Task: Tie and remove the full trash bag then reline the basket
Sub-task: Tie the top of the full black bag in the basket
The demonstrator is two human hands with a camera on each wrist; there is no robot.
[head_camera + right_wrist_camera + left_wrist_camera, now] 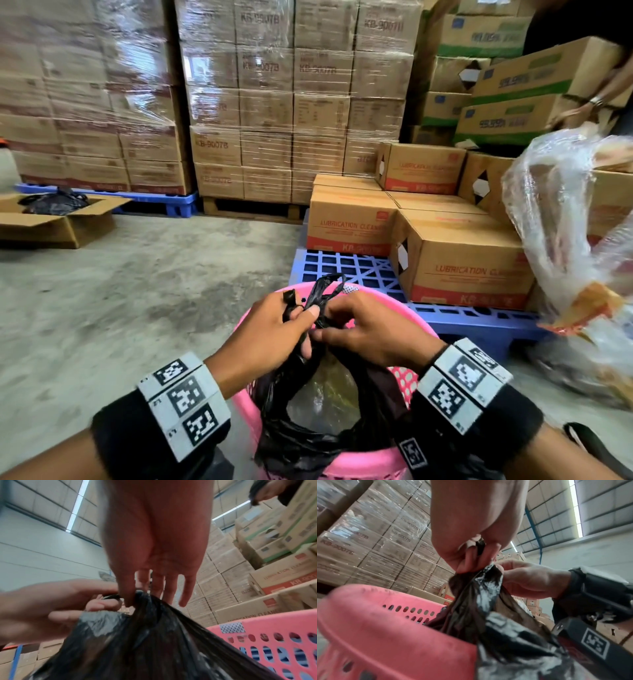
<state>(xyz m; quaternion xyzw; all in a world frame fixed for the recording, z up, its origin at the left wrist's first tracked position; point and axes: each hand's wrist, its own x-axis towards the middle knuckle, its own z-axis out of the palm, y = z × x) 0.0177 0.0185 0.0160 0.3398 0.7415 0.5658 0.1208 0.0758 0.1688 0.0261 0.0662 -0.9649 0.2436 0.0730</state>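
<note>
Pinching the twisted black ears of the trash bag (322, 387) right over the pink basket (246, 404), both my hands meet at the gathered neck. My left hand (270, 329) has its fingers (471, 555) curled tight round one plastic strip, the thumb pressing it down; a short black end sticks up past my knuckles. My right hand (370, 329) nips the other strip between thumb and forefinger, and from the right wrist view the remaining fingers (187, 591) hang straight and loose beyond the bunched plastic. The two strips cross between my hands, ends poking upward; whether a knot is closed yet I cannot tell.

The bag sits inside the basket, its mouth drawn up but gaping below my hands, with pale crumpled rubbish showing through the opening. The basket stands on the concrete floor (120, 291), touching or just beside the near corner of a blue plastic pallet (359, 270). On that pallet are brown cartons (459, 260) printed in red. Behind them, tall shrink-wrapped stacks of boxes (267, 99). Towards the left edge of the floor, an open cardboard box (58, 222) with something black inside. At the right, another person's hand (579, 113) holds up a clear plastic bag (561, 222) of rubbish.
</note>
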